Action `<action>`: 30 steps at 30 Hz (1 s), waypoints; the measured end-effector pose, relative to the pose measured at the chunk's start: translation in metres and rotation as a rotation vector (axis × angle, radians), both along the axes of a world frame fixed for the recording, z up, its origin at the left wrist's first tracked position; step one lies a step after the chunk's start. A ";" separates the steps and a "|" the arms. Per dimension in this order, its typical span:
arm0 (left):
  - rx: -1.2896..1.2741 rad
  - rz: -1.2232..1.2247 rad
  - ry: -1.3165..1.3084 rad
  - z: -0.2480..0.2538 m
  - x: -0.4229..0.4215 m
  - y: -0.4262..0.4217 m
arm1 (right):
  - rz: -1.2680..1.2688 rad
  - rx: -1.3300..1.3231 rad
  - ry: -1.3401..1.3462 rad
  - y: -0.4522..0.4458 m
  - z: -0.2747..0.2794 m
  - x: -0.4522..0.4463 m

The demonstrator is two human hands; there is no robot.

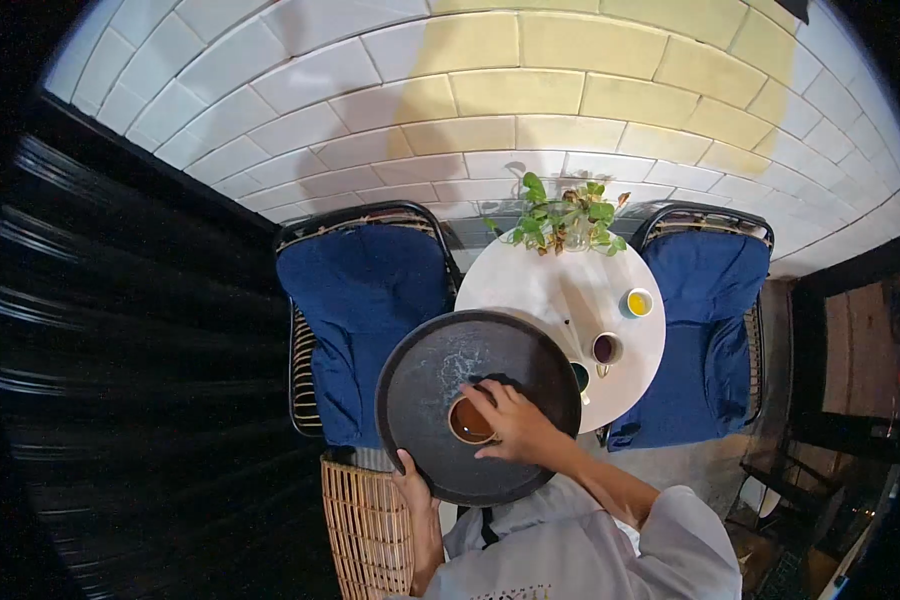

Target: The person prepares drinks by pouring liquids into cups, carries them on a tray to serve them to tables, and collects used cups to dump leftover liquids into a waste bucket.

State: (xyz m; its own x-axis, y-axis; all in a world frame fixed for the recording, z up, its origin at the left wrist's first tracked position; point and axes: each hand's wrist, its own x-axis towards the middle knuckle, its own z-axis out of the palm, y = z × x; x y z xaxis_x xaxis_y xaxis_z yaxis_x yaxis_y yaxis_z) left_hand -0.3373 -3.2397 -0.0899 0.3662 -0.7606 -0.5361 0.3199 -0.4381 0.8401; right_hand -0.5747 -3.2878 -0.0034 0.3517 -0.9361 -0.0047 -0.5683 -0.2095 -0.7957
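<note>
A round black tray (425, 375) with pale smears rests on my left hand (413, 484), whose thumb lies over its near rim; the other fingers are hidden beneath. My right hand (510, 422) reaches over the tray, its fingers around the rim of a brown cup (470, 422) standing there. Behind and to the right is a round white table (500, 275). On it are a cup with dark liquid (606, 349), a small cup with yellow contents (636, 303), and a dark green cup (579, 376) partly hidden by the tray.
A leafy plant (570, 218) stands at the table's back edge by the tiled wall. Blue-cushioned chairs flank the table, one left (365, 300) and one right (705, 330). A wicker chair (368, 525) is at the lower left, beside my left arm. Dark curtain-like folds fill the far left.
</note>
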 end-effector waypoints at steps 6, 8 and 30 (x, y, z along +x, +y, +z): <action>0.063 0.092 -0.002 -0.013 0.004 0.011 | -0.083 0.038 0.229 0.002 -0.018 0.030; 0.101 0.109 -0.043 -0.005 0.005 0.013 | -0.080 0.016 0.216 -0.001 -0.018 0.031; 0.211 0.359 -0.222 -0.005 0.048 0.067 | -0.332 0.000 0.239 -0.117 -0.182 -0.071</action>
State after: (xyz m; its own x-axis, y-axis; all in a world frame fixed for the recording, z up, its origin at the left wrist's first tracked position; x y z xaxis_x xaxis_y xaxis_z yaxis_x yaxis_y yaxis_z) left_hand -0.2891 -3.1723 -0.0948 0.7092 -0.4478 -0.5446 0.3054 -0.5011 0.8097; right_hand -0.6457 -3.4049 -0.1851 0.0194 -0.9986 -0.0497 -0.7738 0.0165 -0.6332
